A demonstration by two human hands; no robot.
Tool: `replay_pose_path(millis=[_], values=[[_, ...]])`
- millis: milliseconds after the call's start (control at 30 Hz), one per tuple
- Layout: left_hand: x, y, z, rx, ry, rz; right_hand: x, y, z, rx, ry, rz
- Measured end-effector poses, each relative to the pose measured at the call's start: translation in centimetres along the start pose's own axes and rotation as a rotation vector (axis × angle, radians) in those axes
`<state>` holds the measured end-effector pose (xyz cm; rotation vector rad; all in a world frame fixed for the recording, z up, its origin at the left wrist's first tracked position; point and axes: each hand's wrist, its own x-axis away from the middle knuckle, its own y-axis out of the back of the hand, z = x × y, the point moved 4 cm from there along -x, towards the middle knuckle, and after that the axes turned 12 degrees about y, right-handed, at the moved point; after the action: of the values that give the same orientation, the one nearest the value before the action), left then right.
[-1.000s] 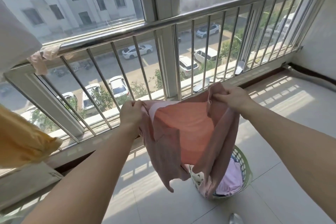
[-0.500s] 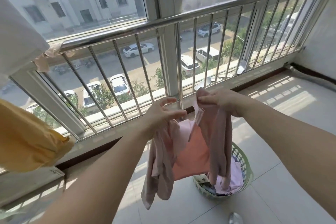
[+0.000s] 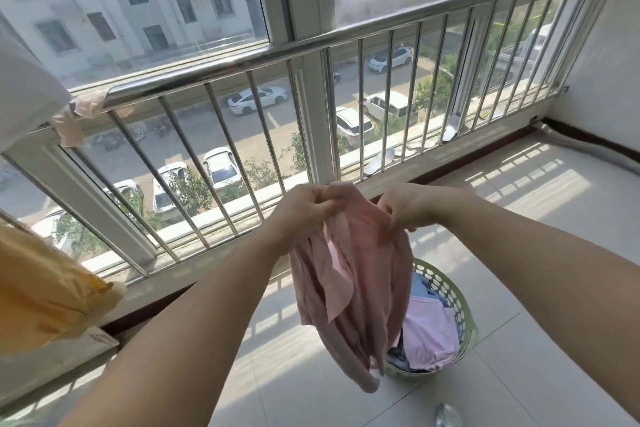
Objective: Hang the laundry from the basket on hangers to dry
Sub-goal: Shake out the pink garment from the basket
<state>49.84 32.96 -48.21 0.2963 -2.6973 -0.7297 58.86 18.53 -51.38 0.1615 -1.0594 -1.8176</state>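
Note:
A pink garment (image 3: 349, 284) hangs bunched in front of me, its top edge gathered between both hands. My left hand (image 3: 304, 210) grips the cloth at the upper left, fingers curled into the fabric. My right hand (image 3: 401, 208) pinches the upper right of the same edge. Below and behind the garment a pale green perforated laundry basket (image 3: 453, 291) stands on the tiled floor, holding lilac and blue clothes (image 3: 427, 333). No hanger is in view.
A steel railing (image 3: 311, 48) with vertical bars runs across the balcony window ahead. A yellow garment (image 3: 45, 291) and a white one (image 3: 24, 94) hang at the left. A beige rag (image 3: 74, 114) is tied to the rail. A white wall (image 3: 609, 55) closes the right side.
The garment was spread wide between my hands a second ago. My left hand let go, then took hold again beside my right hand, so the cloth now hangs gathered and narrow.

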Motion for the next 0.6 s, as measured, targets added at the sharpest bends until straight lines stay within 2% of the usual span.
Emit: replay_pose_path(millis=[100, 300, 400, 500, 600], values=[[0.0, 0.8, 0.1, 0.041, -0.004, -0.015, 0.2, 0.2, -1.7, -0.017, -0.017, -0.07], [-0.3, 1.6, 0.2, 0.062, 0.003, -0.043, -0.4, 0.6, -1.8, -0.118, 0.093, -0.178], [-0.3, 2.0, 0.0, 0.114, 0.011, -0.052, -0.1, 0.5, -1.2, -0.283, 0.135, -0.222], [-0.3, 2.4, 0.0, 0.148, 0.026, -0.054, -0.2, 0.6, -0.6, -0.468, 0.153, -0.338], [-0.9, 3.0, 0.7, 0.114, 0.047, -0.098, 0.0, 1.0, 0.2, -0.446, 0.18, -0.428]])
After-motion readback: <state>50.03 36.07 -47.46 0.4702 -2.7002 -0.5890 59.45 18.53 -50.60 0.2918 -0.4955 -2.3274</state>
